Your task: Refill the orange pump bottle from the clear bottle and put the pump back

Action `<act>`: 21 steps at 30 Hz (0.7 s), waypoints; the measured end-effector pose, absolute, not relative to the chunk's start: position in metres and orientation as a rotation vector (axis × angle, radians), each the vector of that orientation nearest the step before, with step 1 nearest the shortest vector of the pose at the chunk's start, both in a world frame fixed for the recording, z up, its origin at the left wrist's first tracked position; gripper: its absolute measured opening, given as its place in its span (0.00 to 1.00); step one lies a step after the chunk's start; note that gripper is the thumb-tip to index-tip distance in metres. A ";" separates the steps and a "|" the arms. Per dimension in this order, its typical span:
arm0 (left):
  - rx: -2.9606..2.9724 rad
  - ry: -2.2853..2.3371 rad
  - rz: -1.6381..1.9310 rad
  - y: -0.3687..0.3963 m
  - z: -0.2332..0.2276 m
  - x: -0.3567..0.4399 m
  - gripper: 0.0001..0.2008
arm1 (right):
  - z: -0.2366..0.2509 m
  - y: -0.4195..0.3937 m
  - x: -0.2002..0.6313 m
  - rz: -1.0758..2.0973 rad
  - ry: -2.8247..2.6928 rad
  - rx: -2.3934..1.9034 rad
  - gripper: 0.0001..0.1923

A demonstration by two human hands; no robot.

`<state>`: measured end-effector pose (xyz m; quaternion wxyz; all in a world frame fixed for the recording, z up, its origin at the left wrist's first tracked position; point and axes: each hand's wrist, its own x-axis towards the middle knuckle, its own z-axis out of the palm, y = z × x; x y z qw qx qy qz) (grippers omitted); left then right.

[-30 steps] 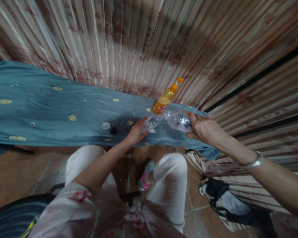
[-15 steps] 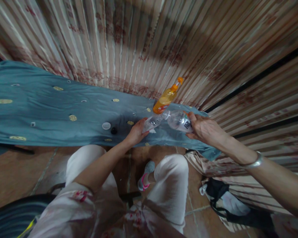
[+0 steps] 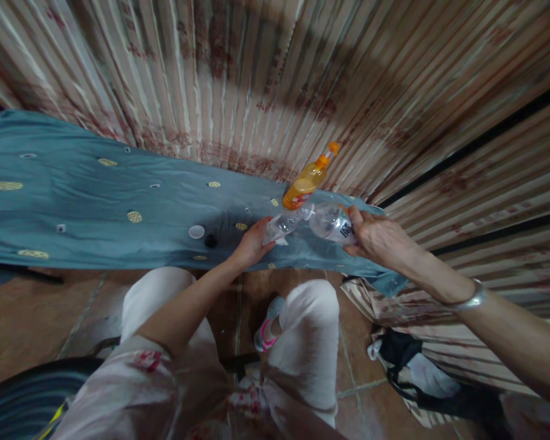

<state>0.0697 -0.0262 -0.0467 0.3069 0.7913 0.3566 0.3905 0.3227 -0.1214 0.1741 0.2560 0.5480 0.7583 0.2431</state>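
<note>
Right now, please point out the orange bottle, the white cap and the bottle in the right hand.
orange bottle (image 3: 302,189): head view, on its body.
white cap (image 3: 196,231): head view, on its top.
clear bottle in right hand (image 3: 330,221): head view, on its side.

The left hand and right hand tip two clear plastic bottles mouth to mouth, an orange bottle at twelve o'clock.

pump bottle behind two bottles | caps left — on cloth
</note>
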 end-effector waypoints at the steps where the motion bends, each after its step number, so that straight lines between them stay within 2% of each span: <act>1: 2.091 0.947 1.036 -0.026 -0.047 0.070 0.33 | 0.174 -0.121 0.323 0.659 2.058 1.492 0.32; 21: 2.083 0.933 1.056 -0.025 -0.048 0.069 0.33 | 0.175 -0.122 0.320 0.640 2.059 1.522 0.32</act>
